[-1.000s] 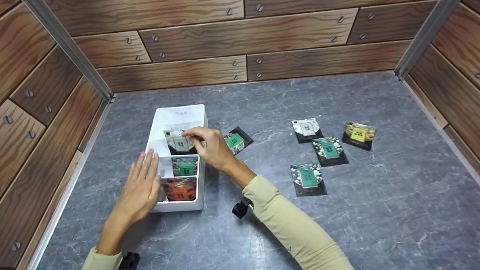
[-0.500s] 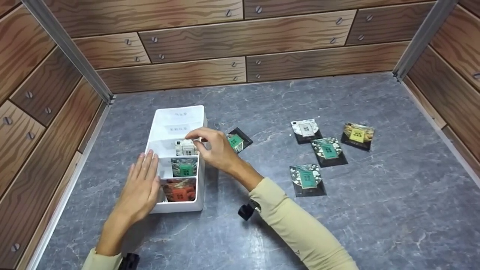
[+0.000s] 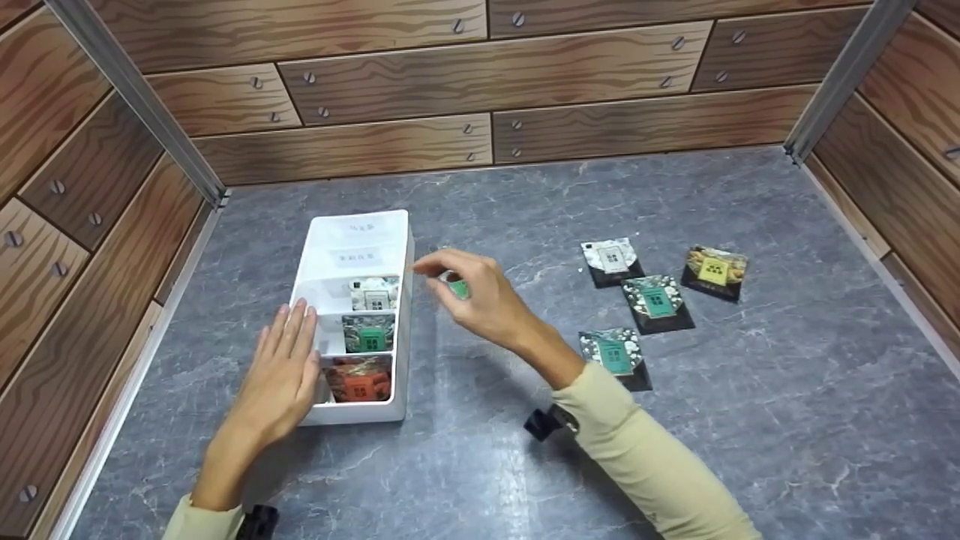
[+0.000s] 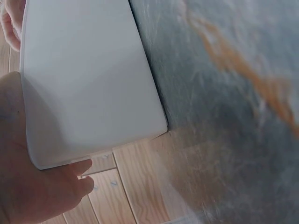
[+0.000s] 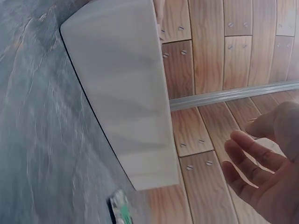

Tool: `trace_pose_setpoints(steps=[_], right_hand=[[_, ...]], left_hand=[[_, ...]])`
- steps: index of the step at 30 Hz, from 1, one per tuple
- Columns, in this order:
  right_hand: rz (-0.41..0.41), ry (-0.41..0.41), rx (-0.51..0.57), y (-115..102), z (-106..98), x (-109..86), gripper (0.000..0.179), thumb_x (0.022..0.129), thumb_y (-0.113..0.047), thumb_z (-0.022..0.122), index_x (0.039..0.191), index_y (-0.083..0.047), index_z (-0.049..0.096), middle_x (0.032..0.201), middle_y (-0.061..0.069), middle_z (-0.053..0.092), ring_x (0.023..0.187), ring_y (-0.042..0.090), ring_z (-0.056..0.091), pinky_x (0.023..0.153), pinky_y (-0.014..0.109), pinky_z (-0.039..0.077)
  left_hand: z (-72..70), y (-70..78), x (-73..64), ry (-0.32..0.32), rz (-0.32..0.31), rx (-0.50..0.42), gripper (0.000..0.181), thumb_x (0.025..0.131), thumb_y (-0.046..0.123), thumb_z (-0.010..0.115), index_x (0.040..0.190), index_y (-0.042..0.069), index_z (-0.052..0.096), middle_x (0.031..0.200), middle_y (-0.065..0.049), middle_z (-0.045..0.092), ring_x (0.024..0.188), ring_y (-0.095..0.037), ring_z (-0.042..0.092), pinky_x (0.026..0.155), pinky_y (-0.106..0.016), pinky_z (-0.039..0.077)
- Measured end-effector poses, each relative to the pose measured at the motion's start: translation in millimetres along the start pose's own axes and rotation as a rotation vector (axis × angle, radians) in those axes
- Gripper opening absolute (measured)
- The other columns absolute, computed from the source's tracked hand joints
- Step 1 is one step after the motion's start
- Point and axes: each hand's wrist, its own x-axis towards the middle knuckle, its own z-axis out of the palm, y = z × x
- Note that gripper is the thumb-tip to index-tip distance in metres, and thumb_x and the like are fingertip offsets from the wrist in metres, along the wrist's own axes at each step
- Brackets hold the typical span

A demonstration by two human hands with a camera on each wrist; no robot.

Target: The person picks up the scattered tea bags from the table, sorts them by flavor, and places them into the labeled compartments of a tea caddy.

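A white box (image 3: 352, 414) with several compartments stands at the left in the head view. My left hand (image 3: 277, 375) lies with straight fingers along its left side. In the front compartment is a red-orange sachet (image 3: 361, 381). Behind it sit a dark green-labelled sachet (image 3: 368, 335) and then a white-labelled sachet (image 3: 373, 295), each in its own compartment. Just right of the box my right hand (image 3: 487, 300) hovers with loosely bent fingers, holding nothing. It mostly hides a green-labelled sachet (image 3: 458, 288) on the table, which also shows in the right wrist view.
On the table at right lie a white-labelled sachet (image 3: 611, 260), two green-labelled sachets, one nearer (image 3: 616, 358) and one farther (image 3: 658, 301), and a yellow-labelled sachet (image 3: 715, 271). Wood-patterned walls (image 3: 480, 90) enclose the back and sides.
My right hand lowered the white-labelled sachet into the middle compartment, let go and moved right, out over the table. The left hand has stayed at the box.
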Motion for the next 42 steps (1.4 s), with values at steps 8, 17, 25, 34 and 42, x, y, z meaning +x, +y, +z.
trace_pose_setpoints(steps=[8,17,25,34,42], right_hand=[[0.042,0.032,-0.057,0.0,-34.4,-23.6,0.024,0.097,-0.003,0.067,0.121,-0.003,0.070,0.112,0.005,0.072,0.096,0.013,0.067,0.086,0.028,0.058],[0.085,0.090,-0.165,9.2,-78.6,-51.5,0.026,0.097,-0.003,0.068,0.123,-0.004,0.070,0.119,0.007,0.072,0.104,0.022,0.068,0.095,0.038,0.057],[0.147,0.114,-0.258,15.2,-123.2,-67.3,0.032,0.095,-0.002,0.070,0.128,-0.004,0.068,0.126,0.008,0.069,0.108,0.024,0.067,0.095,0.042,0.057],[0.186,0.207,-0.402,25.5,-174.3,-80.0,0.037,0.092,0.003,0.071,0.129,-0.001,0.066,0.124,0.012,0.069,0.108,0.028,0.066,0.090,0.024,0.055],[0.300,0.315,-0.415,41.7,-209.7,-89.6,0.038,0.092,0.002,0.070,0.130,-0.001,0.067,0.124,0.017,0.068,0.106,0.034,0.066,0.083,0.007,0.049]], left_hand=[[0.4,-0.4,0.1,-0.001,0.000,0.006,0.059,0.111,0.025,0.024,0.162,-0.002,0.013,0.171,-0.018,0.005,0.156,-0.039,-0.001,0.126,-0.051,-0.002],[1.6,-0.6,-1.4,0.016,0.001,-0.011,0.059,0.111,0.023,0.028,0.162,-0.003,0.014,0.170,-0.020,0.007,0.156,-0.041,0.001,0.126,-0.049,-0.003],[1.4,0.3,-0.3,-0.001,-0.007,-0.001,0.059,0.111,0.024,0.025,0.162,-0.002,0.012,0.171,-0.019,0.005,0.156,-0.039,-0.001,0.126,-0.049,-0.003],[0.9,1.0,2.7,0.024,0.009,-0.002,0.059,0.111,0.024,0.027,0.162,-0.003,0.015,0.170,-0.021,0.008,0.156,-0.042,0.003,0.126,-0.052,-0.001],[0.9,-0.4,0.4,0.015,0.000,-0.008,0.060,0.112,0.026,0.026,0.162,-0.002,0.012,0.171,-0.019,0.005,0.156,-0.040,0.001,0.126,-0.047,-0.004]])
